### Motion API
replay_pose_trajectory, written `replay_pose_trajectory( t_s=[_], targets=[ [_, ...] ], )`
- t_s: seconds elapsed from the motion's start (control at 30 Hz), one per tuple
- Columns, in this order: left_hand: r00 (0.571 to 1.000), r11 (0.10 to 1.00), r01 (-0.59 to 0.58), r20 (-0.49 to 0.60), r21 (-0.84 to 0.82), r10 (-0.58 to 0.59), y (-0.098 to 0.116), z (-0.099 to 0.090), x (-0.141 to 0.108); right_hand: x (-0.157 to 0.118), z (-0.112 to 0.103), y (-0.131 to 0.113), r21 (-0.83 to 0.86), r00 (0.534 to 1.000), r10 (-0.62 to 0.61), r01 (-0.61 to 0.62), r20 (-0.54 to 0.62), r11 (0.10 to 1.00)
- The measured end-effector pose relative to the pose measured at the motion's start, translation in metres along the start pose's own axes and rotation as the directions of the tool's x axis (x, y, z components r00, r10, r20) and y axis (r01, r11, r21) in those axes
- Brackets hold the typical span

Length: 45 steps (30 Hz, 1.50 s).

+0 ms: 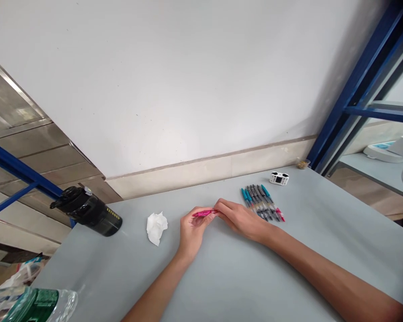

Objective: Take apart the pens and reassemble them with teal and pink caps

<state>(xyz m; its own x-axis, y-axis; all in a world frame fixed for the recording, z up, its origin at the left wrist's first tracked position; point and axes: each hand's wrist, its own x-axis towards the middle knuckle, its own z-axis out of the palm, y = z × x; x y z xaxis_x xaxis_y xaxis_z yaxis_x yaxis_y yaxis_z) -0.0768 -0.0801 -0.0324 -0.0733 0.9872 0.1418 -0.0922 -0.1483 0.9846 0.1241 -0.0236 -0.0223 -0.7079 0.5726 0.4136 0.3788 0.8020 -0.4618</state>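
A pink pen lies between my two hands above the middle of the grey table. My left hand is closed round its body, thumb along the near side. My right hand pinches at the pen's right end, where the fingertips hide most of it. To the right of my hands, several pens lie side by side in rows, some teal, some grey, with pink parts at the near right corner. Crumpled white tissue rests on the table left of my left hand.
A black bottle leans into view at the table's left side. A clear bottle with a green label is at the lower left. Near the wall stand a small white device and a little clear container. Blue metal posts flank the table.
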Motion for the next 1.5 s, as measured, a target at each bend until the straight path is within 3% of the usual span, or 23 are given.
replay_pose_trajectory(
  t_s=[0.2,0.37,0.53,0.7,1.03,1.13,1.23,1.37,1.43,1.5],
  targets=[
    [1.000,0.999,0.030,0.001,0.012,-0.030,-0.001,-0.002,0.002,-0.004,-0.001,0.006,0.023,0.991,0.127,-0.127,0.032,0.992],
    [1.000,1.000,0.030,-0.008,0.006,-0.030,0.001,-0.001,0.002,-0.003,-0.004,0.012,-0.143,0.999,-0.034,0.036,0.019,0.989],
    [0.999,0.999,0.036,-0.010,-0.001,-0.036,0.001,-0.002,0.003,-0.002,-0.006,0.012,-0.184,1.000,-0.007,0.004,-0.015,0.983],
    [0.999,0.999,0.033,0.001,-0.001,-0.033,0.001,-0.005,0.003,-0.001,-0.004,0.013,-0.221,0.989,-0.144,0.136,-0.021,0.966],
    [1.000,0.999,-0.008,0.018,0.041,0.007,0.001,-0.010,0.001,0.002,-0.003,0.008,-0.204,0.984,-0.171,0.156,-0.057,0.966],
    [0.999,0.992,-0.036,0.044,0.124,0.031,0.003,-0.013,0.002,0.000,-0.002,0.007,-0.160,0.990,-0.139,0.132,-0.035,0.978],
    [0.980,0.923,-0.193,0.110,0.332,0.165,0.006,-0.021,0.004,-0.001,0.000,0.009,-0.167,0.990,-0.143,0.141,-0.001,0.976],
    [0.866,0.676,-0.498,0.262,0.543,0.427,0.005,-0.032,0.009,-0.002,0.003,0.011,-0.148,0.993,-0.118,0.118,0.012,0.982],
    [0.825,0.591,-0.555,0.295,0.585,0.481,0.003,-0.034,0.011,-0.002,0.003,0.012,-0.097,0.995,-0.098,0.098,0.005,0.991],
    [0.811,0.556,-0.568,0.299,0.606,0.503,0.000,-0.033,0.011,-0.003,0.003,0.013,-0.051,0.996,-0.091,0.091,-0.005,0.995]
  ],
)
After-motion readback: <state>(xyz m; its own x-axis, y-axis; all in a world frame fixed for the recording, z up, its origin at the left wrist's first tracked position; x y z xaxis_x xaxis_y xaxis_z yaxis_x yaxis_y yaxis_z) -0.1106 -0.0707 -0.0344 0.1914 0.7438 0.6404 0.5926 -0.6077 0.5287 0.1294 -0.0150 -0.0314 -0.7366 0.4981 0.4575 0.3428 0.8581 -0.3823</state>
